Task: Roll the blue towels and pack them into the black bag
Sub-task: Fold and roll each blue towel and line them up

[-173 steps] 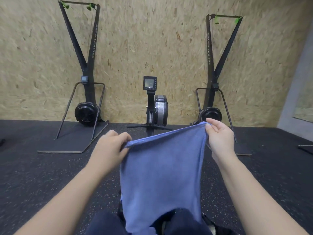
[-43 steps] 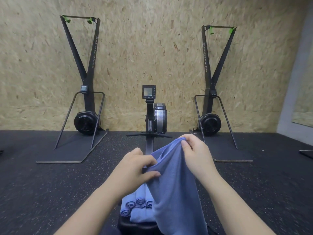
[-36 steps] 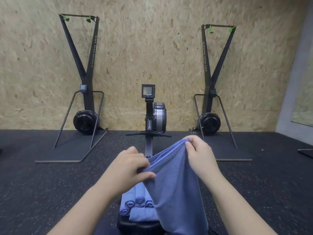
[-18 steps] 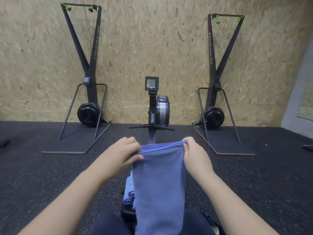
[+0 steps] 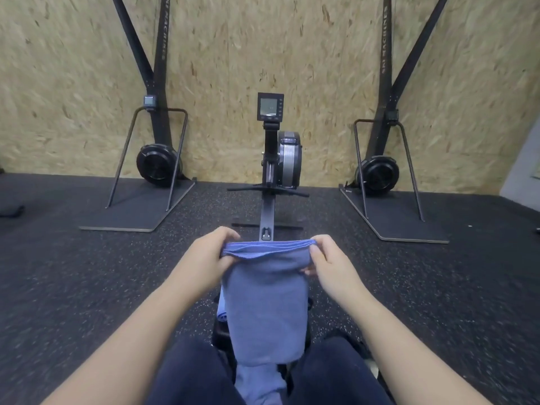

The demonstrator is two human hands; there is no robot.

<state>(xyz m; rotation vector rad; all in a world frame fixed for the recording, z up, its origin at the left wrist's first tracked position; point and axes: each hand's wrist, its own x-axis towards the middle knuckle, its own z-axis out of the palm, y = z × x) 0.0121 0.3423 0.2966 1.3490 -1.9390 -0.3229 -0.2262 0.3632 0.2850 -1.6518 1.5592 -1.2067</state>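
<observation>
A folded blue towel (image 5: 266, 308) hangs in front of me as a narrow strip, its lower end falling between my knees. My left hand (image 5: 209, 255) pinches the towel's top left corner. My right hand (image 5: 328, 263) pinches the top right corner, and the top edge is stretched level between them. Behind the hanging towel, a rolled blue towel (image 5: 222, 312) peeks out at the left, lying on a black thing (image 5: 220, 331) that is mostly hidden; I cannot tell whether it is the bag.
A rowing machine (image 5: 274, 159) stands straight ahead, its rail running toward me. Two ski machines (image 5: 155, 112) (image 5: 382, 118) stand on floor plates to either side against the chipboard wall. Black rubber floor lies all around. My dark trousers (image 5: 198, 375) fill the bottom.
The towel went from a wide spread sheet to a narrower folded strip. My hands moved closer together and lower, and my view tipped downward.
</observation>
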